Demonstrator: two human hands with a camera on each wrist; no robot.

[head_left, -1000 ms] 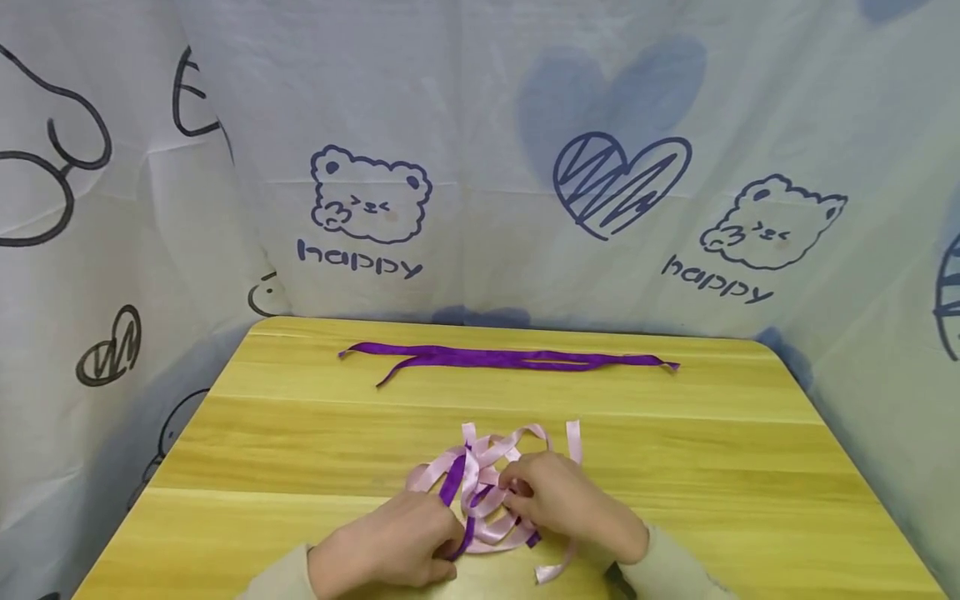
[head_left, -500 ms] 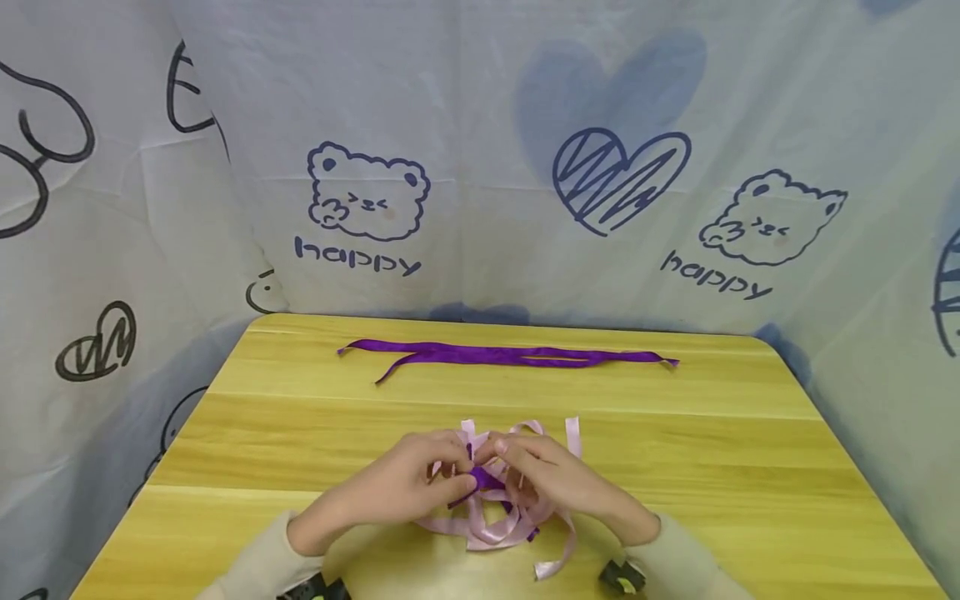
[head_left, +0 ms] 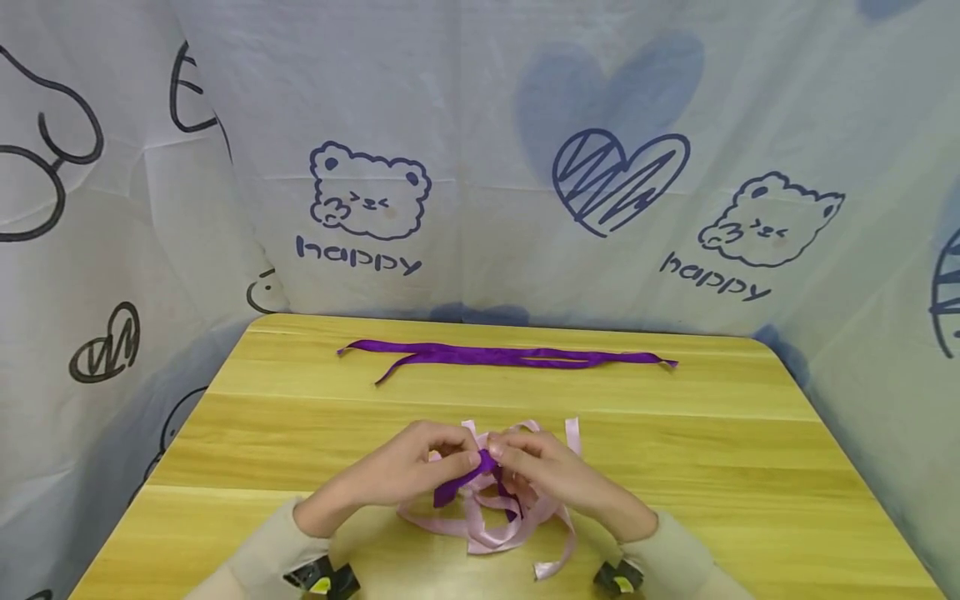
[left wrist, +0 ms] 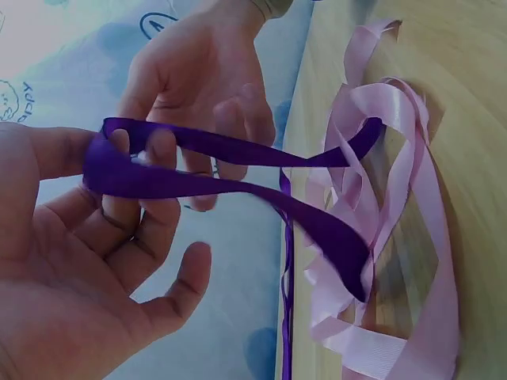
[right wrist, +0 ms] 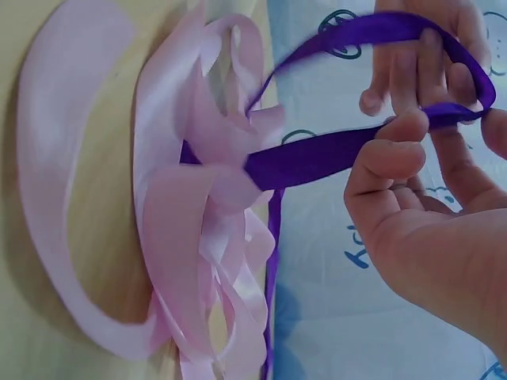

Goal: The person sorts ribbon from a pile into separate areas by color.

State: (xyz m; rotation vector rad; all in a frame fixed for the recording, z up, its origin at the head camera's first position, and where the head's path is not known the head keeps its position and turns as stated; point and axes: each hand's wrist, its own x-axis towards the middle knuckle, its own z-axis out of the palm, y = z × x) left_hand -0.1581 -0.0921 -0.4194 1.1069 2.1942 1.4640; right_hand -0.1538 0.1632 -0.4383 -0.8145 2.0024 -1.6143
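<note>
A loop of purple ribbon (head_left: 450,492) is raised over a loose tangle of pale pink ribbon (head_left: 480,543). My left hand (head_left: 408,467) pinches the purple ribbon at its bend, which the left wrist view shows between thumb and fingers. Close beside it, my right hand (head_left: 551,475) pinches the same ribbon between thumb and index finger, as the right wrist view shows. From the fingers both purple lengths (left wrist: 174,184) run down to the pink tangle (left wrist: 432,237). Part of the tangle is hidden behind the hands in the head view.
More purple ribbon (head_left: 480,356) lies stretched lengthwise near the far edge of the yellow wooden table (head_left: 262,450). A printed white cloth (head_left: 495,250) hangs behind and along the sides. One pink end (head_left: 551,569) trails toward the front, right of centre.
My left hand has come up and away from the near side of the tangle to meet the right. The purple ribbon has been lifted between both hands. The far purple ribbon stays put.
</note>
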